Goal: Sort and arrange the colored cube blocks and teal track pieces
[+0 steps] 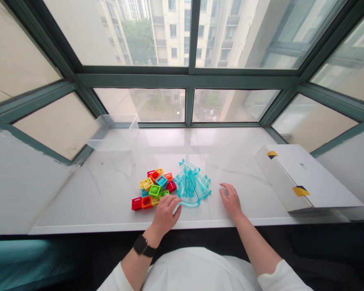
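A heap of colourful square blocks with round holes lies on the white ledge, in red, orange, yellow, green and blue. Right beside it is a pile of translucent blue track pieces, some curved. My left hand, with a dark watch on the wrist, is in front of the blocks. Its thumb and forefinger close around the left end of a curved track piece at the pile's near edge. To the right of the pile, my right hand rests low over the ledge, fingers apart and holding nothing.
A clear plastic bin stands at the back left by the window. On the right lies a white box with yellow and black tabs. Green window frames enclose the marble-patterned ledge, whose front edge is close to me.
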A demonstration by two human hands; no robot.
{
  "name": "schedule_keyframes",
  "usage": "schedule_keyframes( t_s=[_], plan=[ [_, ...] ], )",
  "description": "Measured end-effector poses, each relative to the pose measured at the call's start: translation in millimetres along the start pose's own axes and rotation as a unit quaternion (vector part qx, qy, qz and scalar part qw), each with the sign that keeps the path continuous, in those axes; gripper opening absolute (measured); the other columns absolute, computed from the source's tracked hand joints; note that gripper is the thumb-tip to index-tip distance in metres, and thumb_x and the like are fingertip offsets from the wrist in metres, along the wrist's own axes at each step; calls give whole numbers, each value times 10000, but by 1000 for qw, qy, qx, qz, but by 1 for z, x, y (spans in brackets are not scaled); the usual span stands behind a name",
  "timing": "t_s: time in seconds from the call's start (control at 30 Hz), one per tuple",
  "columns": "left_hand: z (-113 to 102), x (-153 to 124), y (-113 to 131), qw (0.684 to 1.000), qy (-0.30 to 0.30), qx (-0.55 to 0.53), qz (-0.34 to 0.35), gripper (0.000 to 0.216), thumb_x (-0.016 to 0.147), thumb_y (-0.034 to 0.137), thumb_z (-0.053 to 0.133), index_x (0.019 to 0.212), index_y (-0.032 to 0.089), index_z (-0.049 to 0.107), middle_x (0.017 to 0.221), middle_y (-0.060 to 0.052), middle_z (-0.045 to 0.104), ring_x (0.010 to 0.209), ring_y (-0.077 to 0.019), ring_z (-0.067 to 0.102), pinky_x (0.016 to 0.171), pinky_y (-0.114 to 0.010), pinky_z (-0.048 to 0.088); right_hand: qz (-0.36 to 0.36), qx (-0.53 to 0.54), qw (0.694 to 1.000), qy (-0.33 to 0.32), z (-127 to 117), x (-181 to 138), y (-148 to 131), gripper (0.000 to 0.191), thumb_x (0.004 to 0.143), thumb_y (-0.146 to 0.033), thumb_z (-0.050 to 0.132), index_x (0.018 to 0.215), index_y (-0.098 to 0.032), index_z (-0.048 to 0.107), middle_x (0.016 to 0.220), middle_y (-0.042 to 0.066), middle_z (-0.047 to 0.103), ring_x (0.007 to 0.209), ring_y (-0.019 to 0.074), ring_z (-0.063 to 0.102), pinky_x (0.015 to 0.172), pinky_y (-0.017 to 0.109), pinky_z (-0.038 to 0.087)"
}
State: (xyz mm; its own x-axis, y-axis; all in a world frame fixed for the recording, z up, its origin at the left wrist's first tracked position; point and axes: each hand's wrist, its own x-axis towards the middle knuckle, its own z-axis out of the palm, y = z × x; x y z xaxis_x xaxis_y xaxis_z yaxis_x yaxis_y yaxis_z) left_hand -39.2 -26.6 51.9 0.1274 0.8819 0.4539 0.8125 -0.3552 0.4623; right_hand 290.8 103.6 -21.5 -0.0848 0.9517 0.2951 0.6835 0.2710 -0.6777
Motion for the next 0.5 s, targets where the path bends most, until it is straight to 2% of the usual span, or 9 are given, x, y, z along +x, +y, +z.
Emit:
schedule_keyframes(
  t_s=[0.1, 0.27, 0.37, 0.5],
  plan=[
    [2, 15, -2, 999, -45, 30, 8, 193, 992, 245, 631, 1177, 230, 683, 1167, -98, 715, 1118, -267, 632, 1009, -438, 482, -11, 40, 999, 2, 8, 24, -22, 350, 1002, -418, 505, 1223, -217, 689, 1245, 125, 715, 1212, 300, 638, 1107, 511, 490],
    [9, 16, -9, 991, -123, 51, -9, 120, 970, 194, 647, 1059, 240, 713, 1067, -71, 729, 1042, -260, 637, 939, -439, 459, -32, 61, 996, -65, 36, 56, -51, 407, 998, -428, 507, 1315, -230, 668, 1332, 114, 692, 1268, 285, 624, 1133, 490, 482],
    [12, 12, -12, 991, -125, 52, -14, 159, 990, 152, 590, 1029, 243, 715, 1045, -61, 732, 1030, -246, 635, 940, -428, 437, -44, 44, 994, -90, 51, 71, -58, 470, 991, -418, 513, 1402, -225, 635, 1416, 116, 662, 1350, 290, 577, 1187, 506, 439],
    [13, 12, -15, 991, -122, 59, -10, 261, 982, 83, 531, 1053, 247, 722, 1061, -64, 742, 1029, -236, 641, 931, -418, 417, -61, 28, 990, -123, 61, 97, -68, 441, 1028, -358, 477, 1420, -257, 649, 1474, 90, 642, 1411, 267, 541, 1233, 484, 392]
  ],
)
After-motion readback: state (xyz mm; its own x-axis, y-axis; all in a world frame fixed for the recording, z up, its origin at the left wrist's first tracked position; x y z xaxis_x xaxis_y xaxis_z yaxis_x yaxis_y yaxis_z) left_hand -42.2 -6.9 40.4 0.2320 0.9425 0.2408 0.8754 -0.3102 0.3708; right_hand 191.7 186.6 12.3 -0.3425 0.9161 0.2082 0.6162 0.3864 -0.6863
